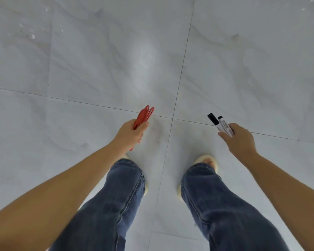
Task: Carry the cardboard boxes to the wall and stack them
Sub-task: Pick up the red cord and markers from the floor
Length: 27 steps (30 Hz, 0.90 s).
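No cardboard box or wall is in view. My left hand [132, 133] grips a bunch of thin red pieces [144, 115] that stick out forward past my fingers; what they are is unclear. My right hand [239, 140] holds two white markers with black caps [218, 123], their capped ends pointing up and to the left. Both hands hang out in front of me above the floor, about at knee height.
Below me is a pale grey marble tile floor [116, 60] with dark grout lines that cross between my hands. My legs in blue jeans [120, 205] and light shoes [207, 160] stand on it. Small white specks lie at the far left.
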Available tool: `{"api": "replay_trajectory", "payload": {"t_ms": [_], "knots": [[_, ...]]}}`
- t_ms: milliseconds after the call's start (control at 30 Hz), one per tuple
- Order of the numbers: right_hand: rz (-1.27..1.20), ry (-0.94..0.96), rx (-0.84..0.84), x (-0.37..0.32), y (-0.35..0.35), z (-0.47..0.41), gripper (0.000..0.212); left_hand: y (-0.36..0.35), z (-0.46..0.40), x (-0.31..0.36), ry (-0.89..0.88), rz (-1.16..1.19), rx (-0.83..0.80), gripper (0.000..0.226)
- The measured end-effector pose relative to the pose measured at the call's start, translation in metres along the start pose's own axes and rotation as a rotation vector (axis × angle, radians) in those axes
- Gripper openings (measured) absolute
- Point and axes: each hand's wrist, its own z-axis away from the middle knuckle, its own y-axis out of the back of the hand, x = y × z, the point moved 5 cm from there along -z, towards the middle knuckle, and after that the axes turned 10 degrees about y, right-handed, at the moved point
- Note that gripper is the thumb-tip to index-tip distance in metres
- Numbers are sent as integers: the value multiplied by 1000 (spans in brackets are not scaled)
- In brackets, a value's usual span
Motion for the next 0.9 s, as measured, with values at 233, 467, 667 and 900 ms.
{"api": "replay_trajectory", "payload": {"t_ms": [233,467,667,900], "knots": [[-26,129,-22,-129,116,89,17,33,176,48,73,281,-28,30],[-175,350,-29,-271,217,195,17,111,345,95,-15,235,100,26],[-261,489,-28,-336,258,265,20,172,436,94,-152,239,206,27],[-229,617,-113,-350,287,300,20,168,522,47,-188,259,465,29]]}}
